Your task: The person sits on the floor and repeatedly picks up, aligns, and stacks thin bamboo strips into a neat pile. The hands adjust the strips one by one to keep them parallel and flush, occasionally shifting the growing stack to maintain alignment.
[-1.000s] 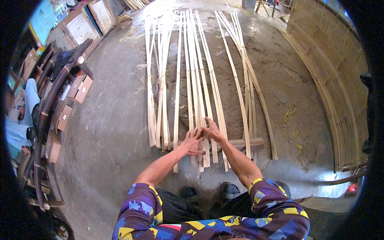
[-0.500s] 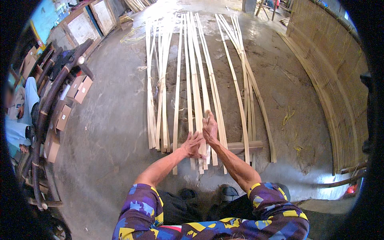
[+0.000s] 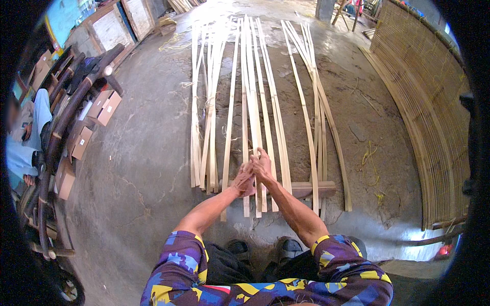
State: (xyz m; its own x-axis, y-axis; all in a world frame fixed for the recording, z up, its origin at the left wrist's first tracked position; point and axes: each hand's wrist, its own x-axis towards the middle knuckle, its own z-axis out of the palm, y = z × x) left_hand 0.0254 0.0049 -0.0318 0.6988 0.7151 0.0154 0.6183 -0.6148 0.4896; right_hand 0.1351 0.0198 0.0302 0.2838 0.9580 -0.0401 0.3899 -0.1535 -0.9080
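A large woven bamboo mat (image 3: 429,117) stands along the right side, and brown rectangular cardboard boxes (image 3: 104,107) lie in a row at the left beside dark curved poles (image 3: 76,109). Long pale bamboo strips (image 3: 252,92) lie lengthwise on the concrete floor (image 3: 143,153), their near ends crossing a wooden block (image 3: 306,188). Left hand (image 3: 244,179) and right hand (image 3: 262,166) meet over the central strips, fingers curled together gripping one strip.

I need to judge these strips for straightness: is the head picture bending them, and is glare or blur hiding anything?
Head view: fisheye bows the bamboo strips and woven mat near the rim; glare whitens the floor at top; the hands look sharp.
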